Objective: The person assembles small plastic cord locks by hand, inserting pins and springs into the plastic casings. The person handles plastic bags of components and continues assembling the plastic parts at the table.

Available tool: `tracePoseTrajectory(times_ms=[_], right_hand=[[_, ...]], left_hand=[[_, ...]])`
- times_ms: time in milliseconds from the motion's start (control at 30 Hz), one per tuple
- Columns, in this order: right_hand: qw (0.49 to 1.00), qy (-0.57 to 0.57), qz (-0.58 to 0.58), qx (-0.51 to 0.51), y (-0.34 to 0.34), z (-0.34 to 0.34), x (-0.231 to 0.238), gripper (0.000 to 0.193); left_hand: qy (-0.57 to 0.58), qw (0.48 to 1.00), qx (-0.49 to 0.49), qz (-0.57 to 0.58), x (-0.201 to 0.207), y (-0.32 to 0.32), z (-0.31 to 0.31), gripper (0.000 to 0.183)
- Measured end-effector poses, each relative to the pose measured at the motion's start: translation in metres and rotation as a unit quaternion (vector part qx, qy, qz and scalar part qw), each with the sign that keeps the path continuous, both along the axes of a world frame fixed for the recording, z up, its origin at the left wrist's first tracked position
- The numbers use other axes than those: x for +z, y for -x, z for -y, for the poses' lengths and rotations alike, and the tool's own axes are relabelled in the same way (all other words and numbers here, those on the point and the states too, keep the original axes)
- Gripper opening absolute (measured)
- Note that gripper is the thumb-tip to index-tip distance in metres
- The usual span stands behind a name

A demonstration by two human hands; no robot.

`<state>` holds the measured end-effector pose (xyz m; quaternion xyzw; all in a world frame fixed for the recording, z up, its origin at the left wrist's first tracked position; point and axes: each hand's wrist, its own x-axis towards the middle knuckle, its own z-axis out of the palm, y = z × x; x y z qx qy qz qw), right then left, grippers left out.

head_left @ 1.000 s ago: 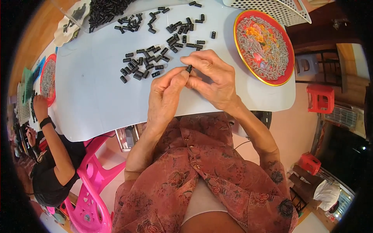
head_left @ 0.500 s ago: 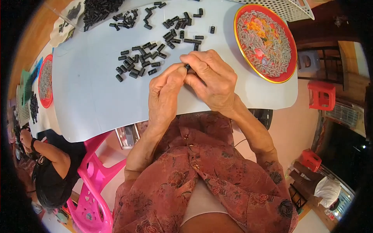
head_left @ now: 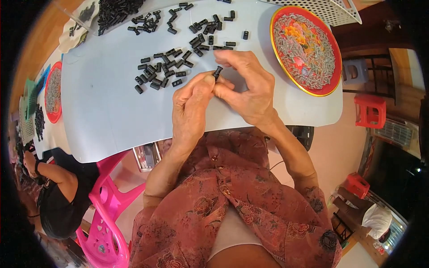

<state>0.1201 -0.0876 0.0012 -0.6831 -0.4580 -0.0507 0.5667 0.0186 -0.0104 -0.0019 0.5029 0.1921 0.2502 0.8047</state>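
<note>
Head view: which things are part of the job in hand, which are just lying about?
In use:
- small black cylinder, pinched between left hand and right hand
- loose black cylinders scattered on the grey table
- red plate of small grey parts, beside the right hand

Lying about:
- pink chair
- red stools
- white perforated basket
- second red plate, far left

- A pale grey table point(head_left: 103, 111) fills the upper middle.
- A pink plastic chair point(head_left: 105, 214) stands at lower left, just beside the table's edge.
- Two red stools point(head_left: 370, 110) stand on the pinkish floor point(head_left: 330, 152) at right, well apart.
- A wooden surface point(head_left: 38, 49) curves along the upper left.
- Light is even and bright.
</note>
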Motion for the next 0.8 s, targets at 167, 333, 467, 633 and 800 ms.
tracePoseTrajectory(times_ms=[167, 333, 467, 633, 800], right_hand=[[0.999, 0.018, 0.048, 0.003, -0.003, 0.006, -0.006, 0.042], [0.989, 0.0, 0.144, -0.015, -0.005, 0.001, -0.012, 0.044], [0.975, -0.009, 0.222, -0.028, -0.004, 0.001, -0.013, 0.044], [0.975, 0.005, 0.218, -0.029, -0.003, 0.007, -0.012, 0.042], [0.998, 0.023, 0.053, 0.006, -0.004, 0.008, -0.007, 0.039]], left_hand=[[-0.037, 0.999, -0.017, -0.027, -0.005, 0.004, -0.004, 0.03], [-0.032, 0.999, -0.002, -0.04, -0.009, 0.003, -0.003, 0.028], [-0.05, 0.998, 0.008, -0.039, -0.01, 0.001, -0.004, 0.026], [-0.049, 0.998, -0.02, -0.035, -0.01, 0.004, -0.004, 0.027], [0.039, 0.999, -0.026, 0.008, 0.001, 0.003, -0.002, 0.028]])
